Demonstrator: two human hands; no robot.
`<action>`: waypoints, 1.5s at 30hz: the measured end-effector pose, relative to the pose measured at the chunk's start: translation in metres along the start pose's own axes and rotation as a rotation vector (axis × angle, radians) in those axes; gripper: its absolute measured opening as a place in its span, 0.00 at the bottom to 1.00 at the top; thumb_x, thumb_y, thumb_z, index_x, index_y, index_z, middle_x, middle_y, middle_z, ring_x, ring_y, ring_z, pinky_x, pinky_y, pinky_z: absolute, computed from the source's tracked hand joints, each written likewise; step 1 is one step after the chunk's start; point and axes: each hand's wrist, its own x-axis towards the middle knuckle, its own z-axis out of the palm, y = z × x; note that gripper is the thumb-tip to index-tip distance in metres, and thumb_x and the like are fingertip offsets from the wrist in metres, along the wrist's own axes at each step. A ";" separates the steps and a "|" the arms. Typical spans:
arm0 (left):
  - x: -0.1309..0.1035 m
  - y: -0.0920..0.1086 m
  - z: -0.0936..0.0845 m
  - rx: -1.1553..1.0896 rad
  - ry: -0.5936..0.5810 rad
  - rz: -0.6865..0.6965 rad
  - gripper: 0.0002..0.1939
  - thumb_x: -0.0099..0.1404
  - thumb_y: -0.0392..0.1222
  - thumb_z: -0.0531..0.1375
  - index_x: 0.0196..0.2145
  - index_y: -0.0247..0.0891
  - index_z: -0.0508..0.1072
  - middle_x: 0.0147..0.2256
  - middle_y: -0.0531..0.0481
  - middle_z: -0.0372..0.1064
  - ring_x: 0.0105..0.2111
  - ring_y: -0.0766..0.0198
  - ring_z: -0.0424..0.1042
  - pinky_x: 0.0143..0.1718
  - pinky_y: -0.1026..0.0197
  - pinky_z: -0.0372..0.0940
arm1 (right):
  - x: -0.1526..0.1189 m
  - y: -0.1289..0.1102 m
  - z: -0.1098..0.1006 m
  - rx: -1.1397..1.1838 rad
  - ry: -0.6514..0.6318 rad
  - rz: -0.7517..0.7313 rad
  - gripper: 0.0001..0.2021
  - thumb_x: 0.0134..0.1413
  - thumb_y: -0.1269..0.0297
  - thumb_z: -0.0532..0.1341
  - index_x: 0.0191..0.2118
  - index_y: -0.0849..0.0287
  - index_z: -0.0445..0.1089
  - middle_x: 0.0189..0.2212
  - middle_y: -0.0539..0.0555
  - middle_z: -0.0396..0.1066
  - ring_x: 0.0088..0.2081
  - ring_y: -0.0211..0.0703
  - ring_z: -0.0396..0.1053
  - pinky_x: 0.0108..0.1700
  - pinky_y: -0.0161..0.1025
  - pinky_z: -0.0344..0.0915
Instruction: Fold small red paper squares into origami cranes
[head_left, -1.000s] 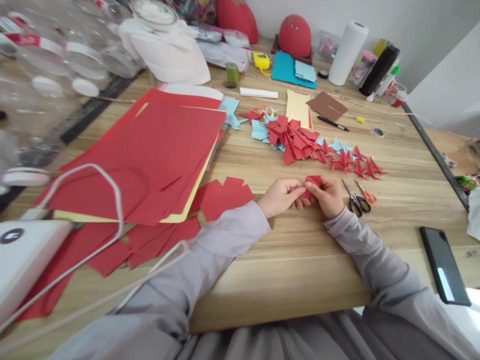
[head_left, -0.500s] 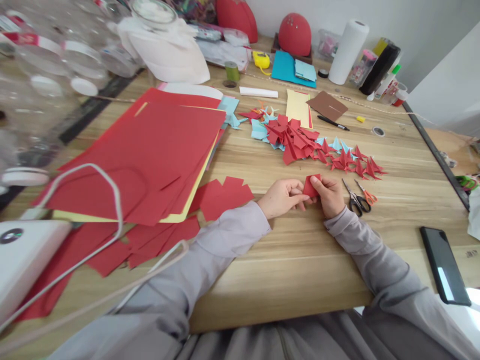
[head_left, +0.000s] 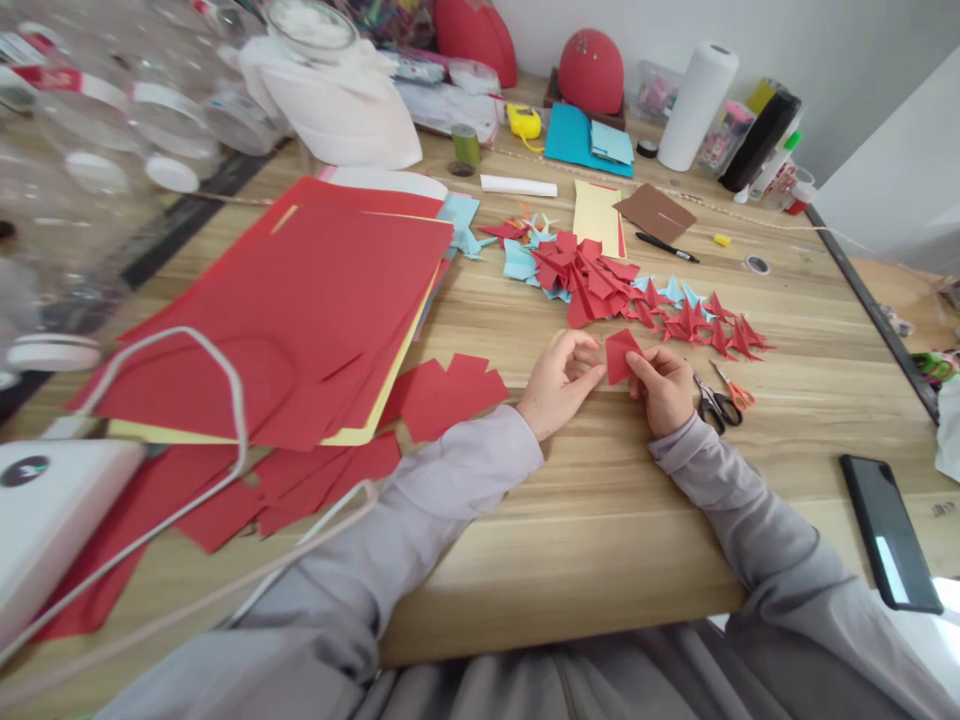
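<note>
A small red paper square (head_left: 619,354) is pinched at its right side between the thumb and fingers of my right hand (head_left: 663,388). Just left of the paper, my left hand (head_left: 558,384) has its thumb and fingers apart, with a gap between them and the paper. Beyond both hands lies a heap of folded red paper pieces (head_left: 581,275), with light blue ones among them. Folded red paper cranes (head_left: 686,322) trail off to the right of the heap.
Black-handled scissors (head_left: 718,405) and orange scissors (head_left: 739,395) lie right of my right hand. Large red paper sheets (head_left: 315,300) and cut red pieces (head_left: 454,400) cover the left side. A phone (head_left: 891,530) rests at the right, a white power bank (head_left: 64,530) with a cable at the left.
My left hand has let go of the red paper square and its fingers have spread. In my right hand the paper has turned and now shows a larger face.
</note>
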 end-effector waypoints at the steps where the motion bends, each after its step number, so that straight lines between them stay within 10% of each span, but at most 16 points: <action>1: -0.001 0.001 -0.001 0.067 0.007 0.061 0.09 0.56 0.39 0.60 0.36 0.37 0.66 0.47 0.44 0.62 0.38 0.66 0.68 0.32 0.64 0.68 | -0.001 -0.001 0.001 -0.023 -0.007 -0.010 0.13 0.44 0.57 0.67 0.22 0.58 0.65 0.10 0.44 0.63 0.12 0.31 0.56 0.15 0.31 0.49; 18: -0.002 0.001 0.001 0.117 -0.059 -0.016 0.20 0.49 0.43 0.67 0.40 0.34 0.73 0.42 0.42 0.73 0.40 0.59 0.72 0.42 0.57 0.66 | -0.005 -0.005 -0.002 -0.287 -0.258 -0.320 0.12 0.56 0.55 0.57 0.28 0.57 0.69 0.28 0.51 0.65 0.32 0.39 0.65 0.36 0.39 0.63; 45: 0.003 -0.004 -0.003 0.161 -0.054 0.035 0.07 0.56 0.38 0.60 0.34 0.36 0.74 0.32 0.49 0.69 0.32 0.64 0.68 0.34 0.62 0.62 | -0.003 0.005 0.000 -0.104 -0.185 -0.088 0.15 0.43 0.57 0.67 0.36 0.55 0.67 0.25 0.47 0.68 0.25 0.35 0.64 0.26 0.34 0.63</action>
